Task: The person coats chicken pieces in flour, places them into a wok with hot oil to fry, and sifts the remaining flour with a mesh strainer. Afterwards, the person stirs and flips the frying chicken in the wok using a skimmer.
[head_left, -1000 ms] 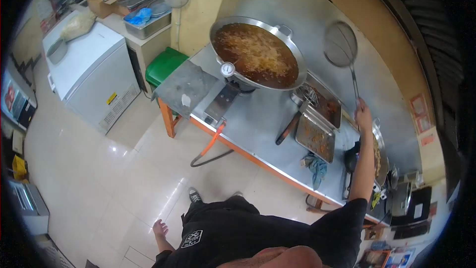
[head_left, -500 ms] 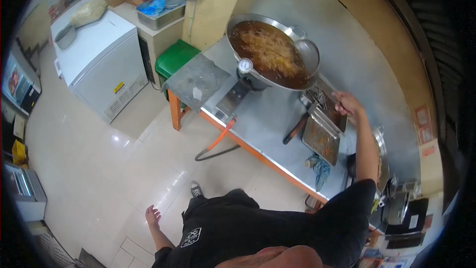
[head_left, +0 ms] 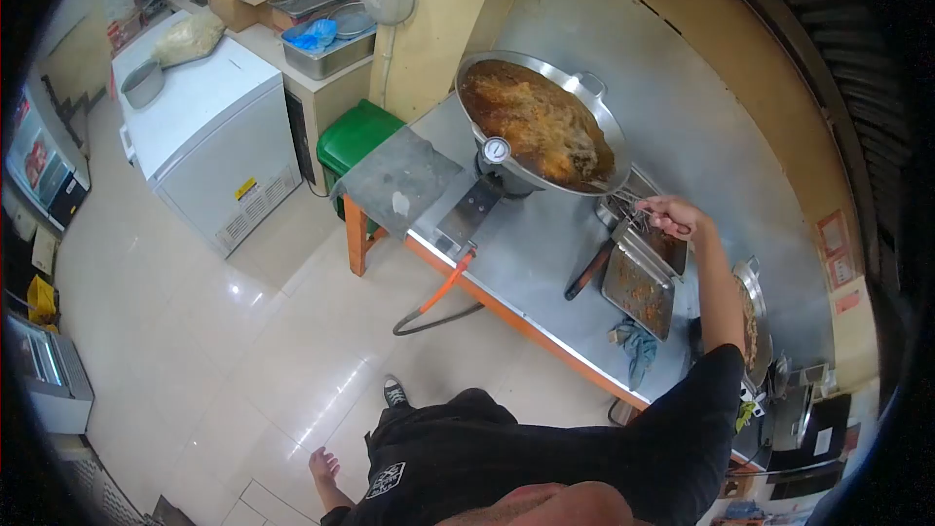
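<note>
My right hand point(head_left: 670, 215) is closed around the long handle of a skimmer point(head_left: 624, 196) at the near right side of a large wok point(head_left: 612, 129). The skimmer's head is hidden, seemingly down in the dark oil. Golden fried pieces point(head_left: 531, 107) bubble in that oil; their exact kind is unclear. A round dial thermometer point(head_left: 496, 149) sits at the wok's near rim. Below my right hand lie metal trays point(head_left: 638, 294) with crumbs and a dark-handled utensil point(head_left: 590, 269). My left hand point(head_left: 324, 465) hangs low over the floor, holding nothing, its fingers loosely apart.
A metal-topped table point(head_left: 531, 282) carries the wok, a burner and a blue-green cloth point(head_left: 637, 351). An orange hose point(head_left: 443, 287) loops off its front edge. Beside it stand a green bin point(head_left: 355, 136) and a white chest freezer point(head_left: 209, 127). Another pan point(head_left: 755, 307) is at the right.
The skimmer's round head, visible at the wok's right rim before, is out of sight now. My right hand has tilted on the handle. The whole view has shifted slightly.
</note>
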{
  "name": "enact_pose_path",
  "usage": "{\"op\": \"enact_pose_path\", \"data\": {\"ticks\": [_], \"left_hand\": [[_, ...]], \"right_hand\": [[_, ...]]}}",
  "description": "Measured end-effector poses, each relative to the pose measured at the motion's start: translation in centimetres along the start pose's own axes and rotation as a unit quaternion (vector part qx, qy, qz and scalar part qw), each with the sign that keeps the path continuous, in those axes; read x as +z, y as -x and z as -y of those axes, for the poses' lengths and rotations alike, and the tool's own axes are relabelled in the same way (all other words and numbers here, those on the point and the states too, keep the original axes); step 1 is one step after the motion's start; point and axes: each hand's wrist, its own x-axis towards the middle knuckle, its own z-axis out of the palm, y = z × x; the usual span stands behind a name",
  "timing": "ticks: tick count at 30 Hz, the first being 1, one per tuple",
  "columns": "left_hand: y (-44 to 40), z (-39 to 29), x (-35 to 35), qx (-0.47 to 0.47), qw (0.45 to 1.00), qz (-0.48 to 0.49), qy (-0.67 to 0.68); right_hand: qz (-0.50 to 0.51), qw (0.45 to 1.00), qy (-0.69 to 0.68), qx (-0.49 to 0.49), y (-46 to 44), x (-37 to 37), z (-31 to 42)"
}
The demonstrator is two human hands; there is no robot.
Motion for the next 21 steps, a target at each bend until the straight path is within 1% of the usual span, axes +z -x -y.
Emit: {"op": "enact_pose_path", "data": {"ticks": [3,5,6,8,11,12,14,16,17,19,21], "left_hand": [[-0.4,0.4,-0.3,-0.01,1.0,0.001,-0.023],[-0.9,0.1,-0.1,-0.003,1.0,0.002,-0.029],[-1.0,0.1,-0.2,0.002,0.999,0.012,-0.035],[-1.4,-0.1,0.3,0.012,0.999,0.034,-0.039],[-1.8,-0.5,0.6,0.014,0.998,0.039,-0.043],[-1.3,-0.7,0.4,0.021,0.999,0.036,-0.031],[-0.1,-1.3,0.9,0.038,0.999,0.033,-0.001],[-0.7,-1.0,1.2,0.024,0.999,0.031,0.005],[-0.9,-1.2,1.2,0.018,0.999,0.031,0.0],[-1.2,-1.5,1.5,0.017,0.997,0.05,-0.052],[-1.3,-1.8,1.8,0.021,0.995,0.067,-0.078]], "right_hand": [[-0.01,0.999,-0.009,-0.053,-4.5,1.0,-0.4],[0.032,0.991,0.055,-0.116,-7.8,2.3,-1.0],[0.034,0.994,-0.023,-0.103,-8.5,4.0,-1.4],[0.039,0.981,-0.172,-0.083,-9.0,6.9,-1.1],[-0.043,0.975,-0.207,-0.071,-4.6,8.7,-0.2],[0.023,0.97,-0.237,-0.056,-4.4,7.4,-0.8],[0.0,0.981,-0.19,-0.049,-3.4,6.7,-1.1],[-0.022,0.983,-0.173,-0.05,-2.1,7.7,0.1],[-0.007,0.983,-0.164,-0.077,-3.6,7.8,0.0],[0.019,0.98,-0.153,-0.124,-7.8,7.0,-0.8],[0.041,0.964,-0.248,-0.092,-8.0,8.8,-0.2]]}}
